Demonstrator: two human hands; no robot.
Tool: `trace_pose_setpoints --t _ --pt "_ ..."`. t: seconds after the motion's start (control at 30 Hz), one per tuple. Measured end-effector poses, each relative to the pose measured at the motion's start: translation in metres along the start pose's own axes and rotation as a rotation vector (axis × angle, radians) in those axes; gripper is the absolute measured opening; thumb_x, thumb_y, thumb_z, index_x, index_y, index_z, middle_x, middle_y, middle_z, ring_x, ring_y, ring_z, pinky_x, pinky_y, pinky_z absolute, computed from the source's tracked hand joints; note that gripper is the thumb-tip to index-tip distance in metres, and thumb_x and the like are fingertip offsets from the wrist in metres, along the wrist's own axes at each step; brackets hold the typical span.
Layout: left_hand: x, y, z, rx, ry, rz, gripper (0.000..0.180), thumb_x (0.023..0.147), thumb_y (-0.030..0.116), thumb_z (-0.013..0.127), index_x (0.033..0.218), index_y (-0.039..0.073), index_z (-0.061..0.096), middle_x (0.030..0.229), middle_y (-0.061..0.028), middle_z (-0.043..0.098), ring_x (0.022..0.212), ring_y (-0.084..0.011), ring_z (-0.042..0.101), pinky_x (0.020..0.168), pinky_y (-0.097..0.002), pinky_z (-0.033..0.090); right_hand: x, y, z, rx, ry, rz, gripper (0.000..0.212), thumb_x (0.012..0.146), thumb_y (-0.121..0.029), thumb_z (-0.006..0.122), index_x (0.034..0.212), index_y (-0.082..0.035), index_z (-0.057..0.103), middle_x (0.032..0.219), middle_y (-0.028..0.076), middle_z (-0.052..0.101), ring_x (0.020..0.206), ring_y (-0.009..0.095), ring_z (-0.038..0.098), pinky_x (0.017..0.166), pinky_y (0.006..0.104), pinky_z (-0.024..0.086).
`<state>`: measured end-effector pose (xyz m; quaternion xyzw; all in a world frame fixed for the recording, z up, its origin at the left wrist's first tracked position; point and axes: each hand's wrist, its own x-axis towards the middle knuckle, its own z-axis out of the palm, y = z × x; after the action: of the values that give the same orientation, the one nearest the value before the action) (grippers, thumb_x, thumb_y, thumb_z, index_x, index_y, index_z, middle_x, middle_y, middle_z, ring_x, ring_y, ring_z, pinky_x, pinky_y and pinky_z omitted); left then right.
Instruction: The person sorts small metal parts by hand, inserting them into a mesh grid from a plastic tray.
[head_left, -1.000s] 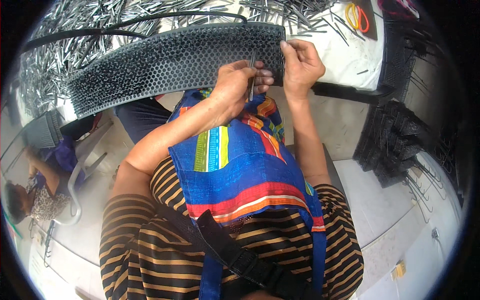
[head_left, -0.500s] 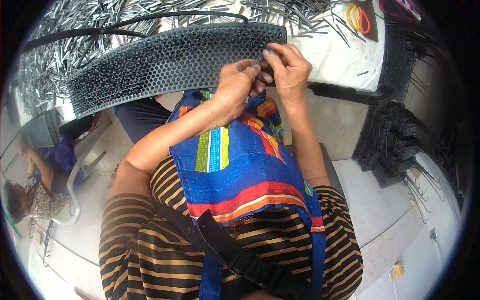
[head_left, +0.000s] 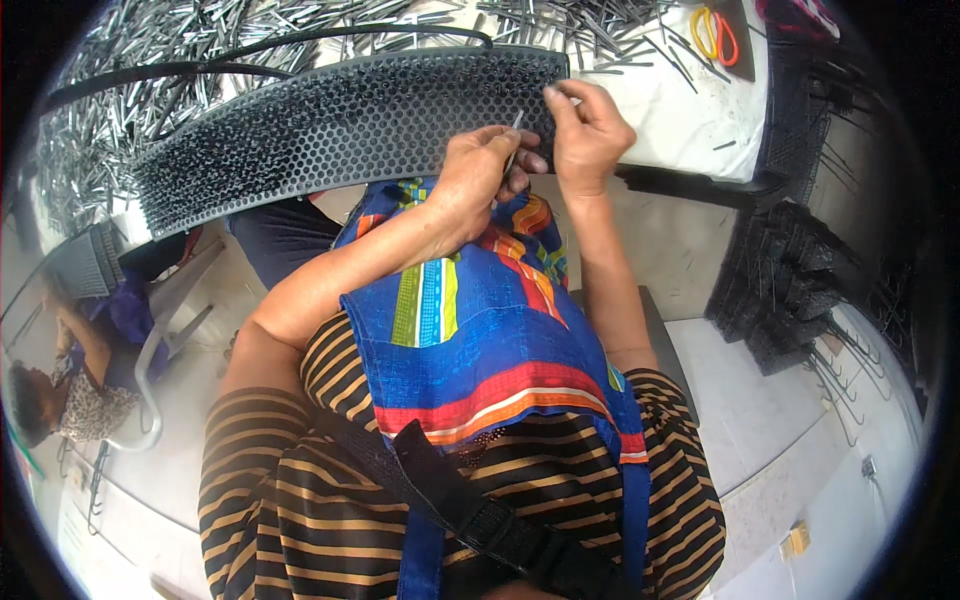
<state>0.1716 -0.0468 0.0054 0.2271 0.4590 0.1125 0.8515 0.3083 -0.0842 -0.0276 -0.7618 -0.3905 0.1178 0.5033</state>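
A long, curved black panel full of small round holes lies across in front of me. Short dark pieces stand thickly in its left part and along its far edge. My left hand is closed at the panel's near side, with a slim grey strip pointing up between thumb and fingers. At the panel's right end my right hand has thumb and fingertips pinched together; whatever they hold is too small or hidden to make out.
Loose thin strips cover much of the white table. Yellow-and-orange-handled scissors lie at the far right. Stacked black racks with hooks stand to the right. Another person sits at the left.
My right hand has moved slightly right, away from my left. The grey strip in my left hand now shows more plainly. The left arm and panel have stayed almost still.
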Motion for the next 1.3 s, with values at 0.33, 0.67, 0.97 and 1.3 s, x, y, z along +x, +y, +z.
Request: trace_pose_setpoints --t 0.33,0.67,0.97,1.3 --pt "-0.001 0.005 0.002 0.014 -0.037 0.013 0.018 0.093 0.009 0.046 0.097 -0.002 0.061 0.076 -0.0064 0.066 0.052 -0.0067 0.048 0.044 -0.0205 0.033 -0.008 -0.014 -0.020 0.290 -0.353 0.243 0.009 0.078 -0.003 0.070 0.087 -0.001 0.069 0.081 0.004 0.065 0.057 0.010 0.057 0.050 0.0229 0.044" --pt "0.009 -0.001 -0.003 -0.044 -0.183 -0.036 0.045 0.080 -0.010 0.052 0.125 -0.007 0.046 0.104 -0.0157 0.064 0.083 -0.0179 0.062 0.069 -0.0252 0.051 0.006 -0.001 -0.016 0.227 0.133 0.029 0.006 0.079 0.003 0.068 0.084 0.003 0.065 0.073 0.004 0.065 0.058 0.008 0.056 0.052 0.0214 0.043" --pt "0.004 0.009 -0.007 -0.009 -0.118 0.021 0.046 0.079 -0.012 0.047 0.124 -0.006 0.045 0.106 -0.0171 0.063 0.088 -0.0250 0.066 0.074 -0.0323 0.056 0.009 -0.007 -0.002 -0.098 -0.012 -0.252 0.010 0.076 -0.001 0.071 0.086 -0.002 0.068 0.080 0.009 0.066 0.063 0.020 0.063 0.056 0.0290 0.049" --pt "0.003 -0.001 0.010 0.078 -0.118 0.297 0.035 0.084 -0.010 0.047 0.119 -0.006 0.045 0.093 -0.0159 0.064 0.073 -0.0199 0.067 0.057 -0.0287 0.053 -0.010 -0.013 -0.040 0.051 -0.339 -0.004 0.016 0.076 -0.004 0.070 0.092 -0.002 0.070 0.094 0.008 0.066 0.076 0.015 0.064 0.063 0.0252 0.050"
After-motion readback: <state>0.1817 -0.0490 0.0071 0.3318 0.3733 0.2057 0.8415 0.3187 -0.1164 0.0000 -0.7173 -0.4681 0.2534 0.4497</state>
